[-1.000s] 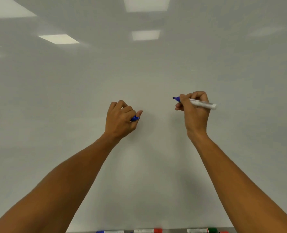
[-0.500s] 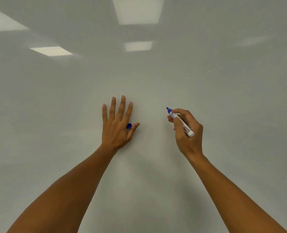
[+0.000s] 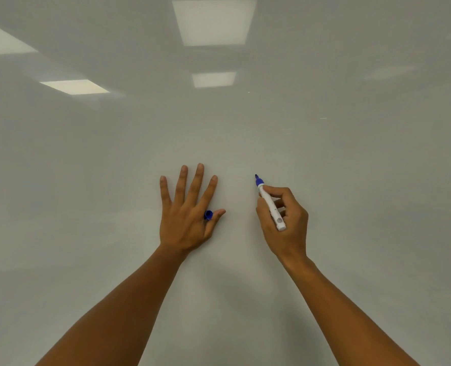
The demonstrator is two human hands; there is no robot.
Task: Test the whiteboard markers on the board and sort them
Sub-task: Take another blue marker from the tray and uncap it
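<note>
The whiteboard [image 3: 245,133] fills the view and bears no marks. My left hand [image 3: 185,223] lies flat against it with its fingers spread and straight, and its thumb pinches a blue marker cap [image 3: 208,215] against the base of the index finger. To its right, my right hand [image 3: 289,231] grips an uncapped white marker [image 3: 270,204] in a writing hold. The marker's blue tip points up and to the left, at or just off the board surface; I cannot tell whether it touches.
Reflections of ceiling light panels [image 3: 214,22] show in the upper part of the board. Both my forearms reach up from the bottom edge of the view. The marker ledge is out of view.
My left hand has gone from a curled fist to flat, spread fingers on the board, keeping the cap. My right hand has turned the marker from level to tip-up. The view has tilted upward.
</note>
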